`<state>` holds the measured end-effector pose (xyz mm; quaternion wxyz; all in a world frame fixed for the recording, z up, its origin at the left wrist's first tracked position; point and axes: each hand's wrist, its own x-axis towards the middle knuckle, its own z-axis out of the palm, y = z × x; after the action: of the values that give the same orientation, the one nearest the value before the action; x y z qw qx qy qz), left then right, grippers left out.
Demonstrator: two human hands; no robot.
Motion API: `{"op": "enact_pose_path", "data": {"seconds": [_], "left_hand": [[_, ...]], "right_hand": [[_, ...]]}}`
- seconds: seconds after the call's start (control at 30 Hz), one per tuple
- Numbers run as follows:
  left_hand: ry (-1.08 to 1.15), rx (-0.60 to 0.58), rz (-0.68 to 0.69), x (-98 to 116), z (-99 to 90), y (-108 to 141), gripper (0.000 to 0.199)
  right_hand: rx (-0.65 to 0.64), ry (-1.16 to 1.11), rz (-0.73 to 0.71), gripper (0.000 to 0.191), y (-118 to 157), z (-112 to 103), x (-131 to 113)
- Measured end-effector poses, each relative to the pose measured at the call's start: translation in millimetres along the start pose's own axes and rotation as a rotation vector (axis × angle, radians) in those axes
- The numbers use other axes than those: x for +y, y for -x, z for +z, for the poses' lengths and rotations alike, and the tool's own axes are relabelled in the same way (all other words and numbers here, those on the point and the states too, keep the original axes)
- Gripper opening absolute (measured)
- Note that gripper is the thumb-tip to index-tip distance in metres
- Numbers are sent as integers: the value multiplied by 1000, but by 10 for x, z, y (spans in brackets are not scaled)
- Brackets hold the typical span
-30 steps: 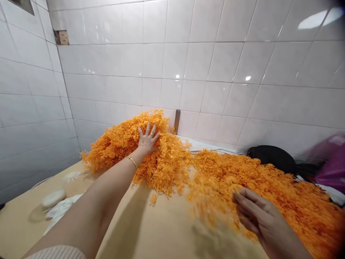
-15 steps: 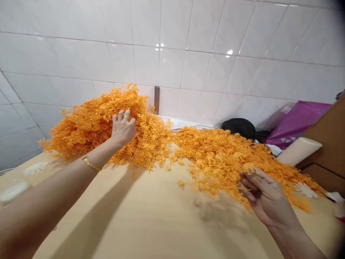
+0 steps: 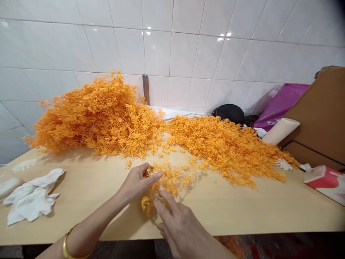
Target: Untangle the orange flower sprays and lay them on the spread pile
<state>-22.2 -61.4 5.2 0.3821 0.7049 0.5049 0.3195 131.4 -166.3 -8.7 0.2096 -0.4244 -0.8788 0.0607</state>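
Has an orange heap (image 3: 94, 118) toward the back left corner of the bench (image 3: 256, 208); near the front edge, curls left hand (image 3: 137, 184) fingers at an orange sprig (image 3: 171, 180), cannot tell if gripping; pinches it with right hand (image 3: 182, 217) fingers; rightward, has a flatter orange pile (image 3: 221, 145)

A glossy white tiled wall (image 3: 183, 54) — light-flecked — backs a pale table (image 3: 242, 212).

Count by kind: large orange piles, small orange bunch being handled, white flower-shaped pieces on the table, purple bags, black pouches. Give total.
Large orange piles: 2
Small orange bunch: 1
White flower-shaped pieces: 2
Purple bag: 1
Black pouch: 1
Total: 7
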Motion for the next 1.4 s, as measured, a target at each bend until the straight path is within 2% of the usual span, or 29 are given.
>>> {"op": "enact_pose_path", "data": {"seconds": [0.07,0.13,0.23,0.3,0.4,0.5,0.6,0.7,0.77,0.83,0.93,1.0,1.1,1.2,1.3,1.4], "left_hand": [[60,-8,-7,-38,29,-14,27],[171,-42,-63,-81,45,-29,21],[361,-56,-185,-127,33,-71,19],[468,-27,-258,-153,-6,-132,21],[503,64,-292,-215,-110,-260,25],[221,167,-210,-285,-254,-357,30],[-275,329,-61,-267,-404,-364,44],[-670,504,139,-102,-484,-303,49],[-766,554,298,60,-438,-258,41],[-749,511,439,220,-279,-231,32],[-679,274,586,379,148,-220,29],[-702,70,665,401,470,-221,30],[-814,-109,653,321,787,-213,21],[-900,-174,649,180,788,-192,17],[-896,-201,668,64,606,-156,17],[-880,-202,635,26,454,-111,19]], "right_hand": [[38,-4,-44,44,11,-64,12],[120,35,-26,38,27,-140,118],[212,187,132,33,36,-208,383],[155,243,228,30,26,-211,525],[10,201,267,25,4,-190,567],[7,108,226,23,-18,-205,503],[151,15,214,24,-45,-300,545],[304,-64,282,23,-79,-458,755],[380,-108,369,24,-114,-560,945],[441,-124,465,24,-161,-619,1141],[458,-85,458,22,-233,-575,1404],[372,-23,345,24,-251,-470,1557],[206,119,275,27,-206,-301,1762],[179,210,360,27,-115,-232,1927],[184,251,411,26,-64,-247,2011],[170,307,402,24,-83,-273,1987]]}}
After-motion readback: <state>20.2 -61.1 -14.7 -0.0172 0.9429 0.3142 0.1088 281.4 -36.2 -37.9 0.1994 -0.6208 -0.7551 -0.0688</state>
